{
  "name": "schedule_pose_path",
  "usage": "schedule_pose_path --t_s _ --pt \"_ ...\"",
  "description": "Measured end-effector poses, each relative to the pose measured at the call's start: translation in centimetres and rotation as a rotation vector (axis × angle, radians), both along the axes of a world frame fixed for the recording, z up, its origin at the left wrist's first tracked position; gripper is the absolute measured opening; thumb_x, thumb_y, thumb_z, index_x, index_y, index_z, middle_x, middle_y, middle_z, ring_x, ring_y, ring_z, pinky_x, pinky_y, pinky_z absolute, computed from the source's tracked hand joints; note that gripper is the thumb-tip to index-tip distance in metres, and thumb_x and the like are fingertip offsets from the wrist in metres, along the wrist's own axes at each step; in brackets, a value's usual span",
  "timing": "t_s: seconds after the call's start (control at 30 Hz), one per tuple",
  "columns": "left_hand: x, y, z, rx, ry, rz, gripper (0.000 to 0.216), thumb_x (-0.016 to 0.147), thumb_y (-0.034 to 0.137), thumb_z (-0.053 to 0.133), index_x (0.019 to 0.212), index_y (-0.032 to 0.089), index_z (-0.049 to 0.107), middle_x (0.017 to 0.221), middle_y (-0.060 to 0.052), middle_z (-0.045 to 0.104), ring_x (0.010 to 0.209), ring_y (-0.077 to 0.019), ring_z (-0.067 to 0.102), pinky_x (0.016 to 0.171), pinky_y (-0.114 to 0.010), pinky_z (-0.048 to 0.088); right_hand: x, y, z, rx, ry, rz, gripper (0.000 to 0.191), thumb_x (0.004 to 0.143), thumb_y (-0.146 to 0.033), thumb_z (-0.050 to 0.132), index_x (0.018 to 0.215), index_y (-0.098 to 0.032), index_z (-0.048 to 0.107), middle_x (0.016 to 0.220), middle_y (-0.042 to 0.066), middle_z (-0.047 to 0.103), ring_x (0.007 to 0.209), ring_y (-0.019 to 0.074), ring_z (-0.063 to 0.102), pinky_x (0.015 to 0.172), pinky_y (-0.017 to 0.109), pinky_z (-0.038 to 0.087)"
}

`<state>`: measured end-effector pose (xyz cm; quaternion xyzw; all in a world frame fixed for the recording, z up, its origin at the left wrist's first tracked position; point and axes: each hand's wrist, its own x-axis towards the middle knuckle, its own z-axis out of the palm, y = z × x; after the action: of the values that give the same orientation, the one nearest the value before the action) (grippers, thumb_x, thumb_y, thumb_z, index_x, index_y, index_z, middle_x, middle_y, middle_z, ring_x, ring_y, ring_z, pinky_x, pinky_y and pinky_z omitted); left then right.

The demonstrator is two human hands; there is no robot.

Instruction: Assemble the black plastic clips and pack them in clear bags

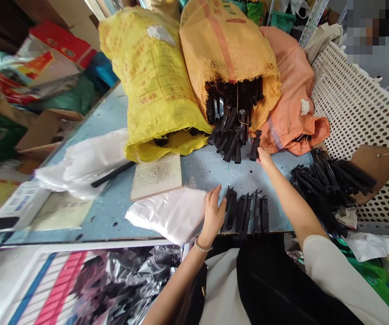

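My right hand [265,158] is closed on the edge of a long black plastic piece [255,145], just in front of the orange woven sack [228,40]. More black pieces [230,140] spill from that sack's mouth onto the blue tabletop. Near the table's front edge, several black pieces [247,212] stand side by side in a short row. Beside the row's left end is my left hand [215,212], its fingers apart and seemingly holding nothing. A white plastic bag [170,214] lies against that hand's left side.
A yellow sack [160,85] and a salmon-coloured sack [287,81] flank the orange one. At right, a black pile [330,180] lies by a white perforated basket [360,108]. A pale board [155,176] rests left of centre. Clear-bagged black items [130,275] sit below the table edge.
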<state>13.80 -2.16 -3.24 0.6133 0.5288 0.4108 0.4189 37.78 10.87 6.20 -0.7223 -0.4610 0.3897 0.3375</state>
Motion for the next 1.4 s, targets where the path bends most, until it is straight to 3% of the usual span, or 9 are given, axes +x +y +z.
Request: schedule_pose_path --t_s 0.27,0.37,0.6,0.67,0.8,0.9,1.07,1.2,1.4 --pt "3.2 1.3 7.1 -0.561 -0.835 -0.357 0.059 0.081 0.055 0.069 0.129 0.02 0.063 0.131 -0.013 0.067 0.11 -0.029 0.068 0.093 -0.042 0.057 -5.1 -14.2 -3.1 -0.064 0.66 0.211 0.041 0.087 -0.062 0.058 0.092 -0.021 0.061 0.064 -0.001 0.059 0.054 0.0157 0.057 0.051 0.029 0.047" --pt "3.6 0.7 8.0 -0.637 -0.922 -0.35 0.045 0.076 0.042 0.074 0.113 0.016 0.068 0.124 -0.015 0.071 0.1 -0.0302 0.072 0.086 -0.042 0.059 -4.1 -16.4 -1.4 -0.142 0.515 0.344 0.037 0.086 -0.056 0.065 0.091 -0.02 0.062 0.067 -0.002 0.062 0.058 0.0151 0.061 0.058 0.029 0.051" --pt "3.2 -0.4 7.9 -0.546 -0.767 -0.112 0.046 0.083 0.041 0.069 0.121 0.016 0.064 0.13 -0.013 0.068 0.12 -0.0293 0.065 0.102 -0.044 0.051 -3.7 -16.5 4.4 0.169 -0.314 0.456 0.031 0.094 -0.048 0.06 0.109 -0.021 0.06 0.1 0.008 0.07 0.092 0.024 0.068 0.081 0.037 0.053" --pt "2.7 -0.5 8.4 -0.55 -0.841 -0.133 0.053 0.081 0.041 0.069 0.129 0.02 0.059 0.137 -0.011 0.064 0.125 -0.0283 0.061 0.104 -0.044 0.05 -4.7 -16.4 3.6 0.172 -0.325 0.545 0.031 0.095 -0.046 0.059 0.11 -0.019 0.061 0.105 0.011 0.07 0.098 0.027 0.067 0.083 0.041 0.053" --pt "1.1 -0.7 9.6 -0.595 -0.903 -0.438 0.066 0.076 0.046 0.077 0.133 0.02 0.057 0.13 -0.013 0.066 0.122 -0.0305 0.061 0.1 -0.043 0.051 -5.8 -16.2 0.3 0.084 0.099 0.694 0.041 0.106 -0.046 0.031 0.108 -0.02 0.063 0.097 0.006 0.071 0.089 0.0196 0.069 0.077 0.034 0.055" --pt "0.4 -0.9 9.7 -0.531 -0.851 -0.429 0.059 0.077 0.051 0.076 0.123 0.016 0.062 0.114 -0.012 0.07 0.107 -0.0279 0.066 0.089 -0.039 0.054 -5.3 -16.4 -0.4 0.01 0.184 0.75 0.044 0.106 -0.049 0.034 0.094 -0.021 0.065 0.088 0.004 0.071 0.081 0.0185 0.069 0.072 0.032 0.054" --pt "-0.2 -1.2 9.2 -0.476 -0.626 -0.278 0.043 0.077 0.055 0.076 0.089 0.016 0.064 0.076 -0.002 0.064 0.066 -0.0138 0.058 0.062 -0.026 0.049 -3.9 -16.4 3.0 0.287 -0.31 0.496 0.032 0.104 -0.046 0.042 0.102 -0.021 0.062 0.094 0.006 0.07 0.086 0.021 0.065 0.077 0.035 0.051" --pt "0.4 -2.1 9.7 -0.66 -0.592 -0.389 0.048 0.077 0.062 0.072 0.08 0.017 0.058 0.063 0.0 0.058 0.051 -0.0115 0.051 0.046 -0.024 0.04 -4.1 -14.7 4.1 0.569 -0.719 0.601 0.029 0.103 -0.045 0.046 0.095 -0.021 0.061 0.092 0.01 0.067 0.087 0.0241 0.061 0.075 0.036 0.046" --pt "0.9 -2.2 9.2 -0.729 -0.65 -0.288 0.05 0.075 0.061 0.075 0.093 0.016 0.062 0.07 -0.001 0.063 0.051 -0.0108 0.054 0.047 -0.024 0.043 -4.6 -14.1 2.9 0.514 -0.666 0.52 0.04 0.108 -0.042 0.028 0.088 -0.022 0.057 0.077 0.004 0.061 0.072 0.0182 0.056 0.066 0.03 0.039"
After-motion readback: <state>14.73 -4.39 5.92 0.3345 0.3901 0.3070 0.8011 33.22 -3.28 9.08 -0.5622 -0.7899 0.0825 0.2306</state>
